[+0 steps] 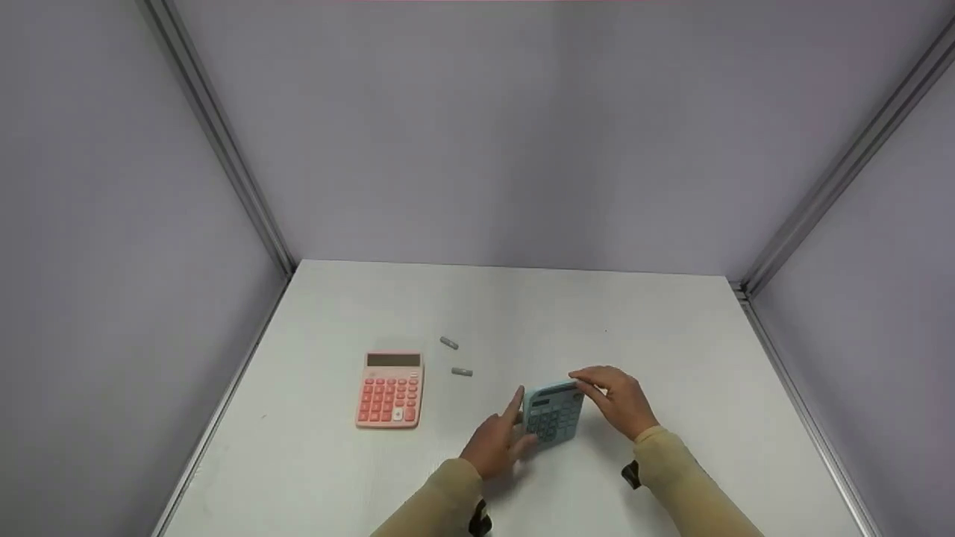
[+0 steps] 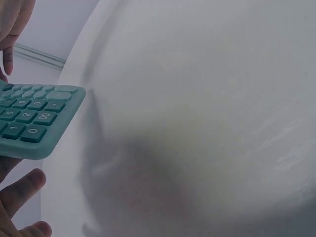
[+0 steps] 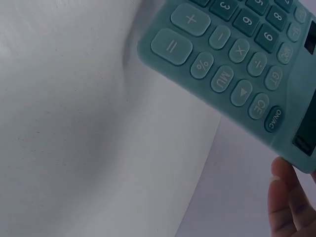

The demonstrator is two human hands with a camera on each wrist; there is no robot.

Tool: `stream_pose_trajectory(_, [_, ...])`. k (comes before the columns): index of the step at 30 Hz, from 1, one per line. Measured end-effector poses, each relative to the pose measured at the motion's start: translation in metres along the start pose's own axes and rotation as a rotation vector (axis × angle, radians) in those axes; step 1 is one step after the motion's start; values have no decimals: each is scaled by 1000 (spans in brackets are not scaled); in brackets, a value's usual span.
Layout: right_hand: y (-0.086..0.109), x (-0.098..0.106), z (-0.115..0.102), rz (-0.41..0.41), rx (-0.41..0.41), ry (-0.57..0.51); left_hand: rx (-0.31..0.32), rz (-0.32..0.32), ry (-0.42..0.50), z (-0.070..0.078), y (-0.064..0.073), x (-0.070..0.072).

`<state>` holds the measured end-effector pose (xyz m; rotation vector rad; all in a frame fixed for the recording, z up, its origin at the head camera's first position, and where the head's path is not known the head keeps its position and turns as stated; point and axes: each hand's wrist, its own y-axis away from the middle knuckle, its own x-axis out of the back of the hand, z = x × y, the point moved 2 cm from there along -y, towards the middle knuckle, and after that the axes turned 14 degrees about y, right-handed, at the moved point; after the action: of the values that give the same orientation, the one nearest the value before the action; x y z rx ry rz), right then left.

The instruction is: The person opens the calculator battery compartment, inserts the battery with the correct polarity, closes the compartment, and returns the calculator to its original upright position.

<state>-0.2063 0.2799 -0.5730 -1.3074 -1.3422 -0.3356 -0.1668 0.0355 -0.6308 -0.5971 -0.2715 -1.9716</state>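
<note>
A light-blue calculator (image 1: 553,414) stands tilted up over the white table, its keys facing the wearer. My right hand (image 1: 615,399) pinches its upper right corner between thumb and fingers; in the right wrist view the fingers (image 3: 289,197) grip by the ON/AC key. At its left edge is my left hand (image 1: 496,444), index finger extended up along the side and thumb near the lower corner. The left wrist view shows spread left fingertips (image 2: 29,185) below the calculator (image 2: 34,123), off its keys. Part of the left hand lies outside that view.
A pink calculator (image 1: 390,391) lies face up to the left on the white table (image 1: 313,477). Two small grey cylinders (image 1: 449,342), one nearer than the other, lie to its right. Grey panels (image 1: 477,134) enclose the table at the back and sides.
</note>
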Motion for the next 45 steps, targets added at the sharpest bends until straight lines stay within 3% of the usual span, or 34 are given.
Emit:
stream_pose_trajectory(6, [2,2,3,-5,-34,5,-71,-3,-100,-1,1,-4])
stream_pose_trajectory(16, [2,2,4,-10,-67,-14,-197,81,-372,-1,3,-3])
stream_pose_trajectory(29, [3,2,6,-105,-152,-32,-300,110,-570,-6,1,-3])
stream_pose_trajectory(39, [3,1,12,-106,-222,-64,-341,126,-662,-6,0,-7])
stream_pose_trajectory(45, [2,-1,15,-98,-213,-44,-316,122,-691,-3,-5,-8])
